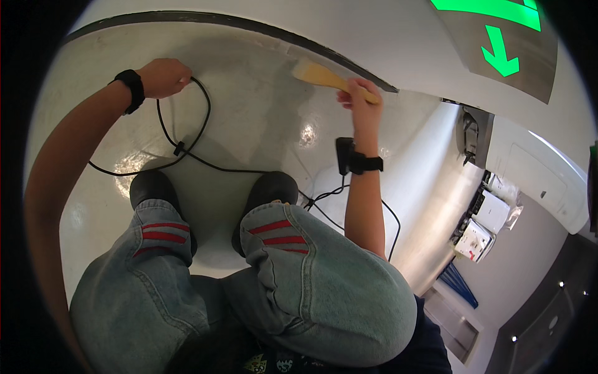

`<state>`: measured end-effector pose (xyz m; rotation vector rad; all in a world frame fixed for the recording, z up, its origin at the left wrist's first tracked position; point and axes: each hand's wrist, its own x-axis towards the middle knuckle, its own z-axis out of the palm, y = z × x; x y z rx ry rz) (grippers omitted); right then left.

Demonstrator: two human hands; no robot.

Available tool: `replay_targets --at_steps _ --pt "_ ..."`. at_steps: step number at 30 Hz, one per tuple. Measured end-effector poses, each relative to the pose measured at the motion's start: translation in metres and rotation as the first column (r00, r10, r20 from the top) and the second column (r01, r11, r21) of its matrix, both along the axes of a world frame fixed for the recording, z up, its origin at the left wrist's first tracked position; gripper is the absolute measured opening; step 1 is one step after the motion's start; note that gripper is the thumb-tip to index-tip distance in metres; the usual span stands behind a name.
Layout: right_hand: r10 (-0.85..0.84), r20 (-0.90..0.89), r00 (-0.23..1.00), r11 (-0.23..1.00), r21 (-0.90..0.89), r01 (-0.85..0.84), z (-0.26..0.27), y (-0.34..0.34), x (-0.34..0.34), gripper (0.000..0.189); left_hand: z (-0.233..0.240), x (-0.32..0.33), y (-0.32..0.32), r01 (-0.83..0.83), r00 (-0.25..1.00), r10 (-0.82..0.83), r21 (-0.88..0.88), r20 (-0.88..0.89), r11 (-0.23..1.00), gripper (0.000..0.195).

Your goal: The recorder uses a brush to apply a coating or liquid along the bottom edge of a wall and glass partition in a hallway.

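Note:
In my right hand [362, 96] is a flat brush [322, 77] with a pale wooden handle. Its light bristles point left, near the dark skirting at the wall's foot; whether they touch the floor I cannot tell. My left hand [166, 77] is curled closed over the floor at the upper left. A loop of black cable [210, 110] runs into it at the thumb side and out below the palm. A small black tie [179, 148] sits where the cable crosses itself. Both wrists wear black straps, and the right one carries a black device [345, 155] with a cable attached.
Pale glossy floor [252, 117] meets a white wall [373, 32] along the dark skirting [224, 18]. Cable also passes by my shoes [154, 187] and right forearm. White boxes [490, 210] and a folded blue item [458, 283] stand at right. A lit green exit sign [501, 51] hangs above.

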<state>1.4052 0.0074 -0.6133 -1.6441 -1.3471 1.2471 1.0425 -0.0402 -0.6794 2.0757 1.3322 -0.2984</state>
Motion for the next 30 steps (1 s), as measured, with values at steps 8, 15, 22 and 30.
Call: replay_targets --at_steps 8,15,22,30 --pt "-0.265 0.541 0.798 0.943 0.319 0.096 0.023 0.005 0.068 0.016 0.0 0.003 0.005 -0.005 1.0 0.005 0.008 0.009 1.0 0.008" --pt "0.224 0.042 0.974 0.974 0.031 -0.225 0.025 -0.015 -0.007 0.014 0.004 0.006 0.008 0.048 0.999 -0.048 0.038 -0.009 0.998 0.007" --pt "0.188 -0.033 0.982 0.967 -0.166 -0.191 0.019 -0.022 -0.013 0.018 -0.002 -0.005 -0.002 0.027 0.999 -0.03 0.076 0.031 0.997 0.009" --pt "-0.06 0.544 0.837 0.992 0.123 -0.009 0.034 -0.009 0.058 0.017 -0.001 0.004 0.004 -0.011 1.0 0.011 0.02 0.011 1.0 0.008"
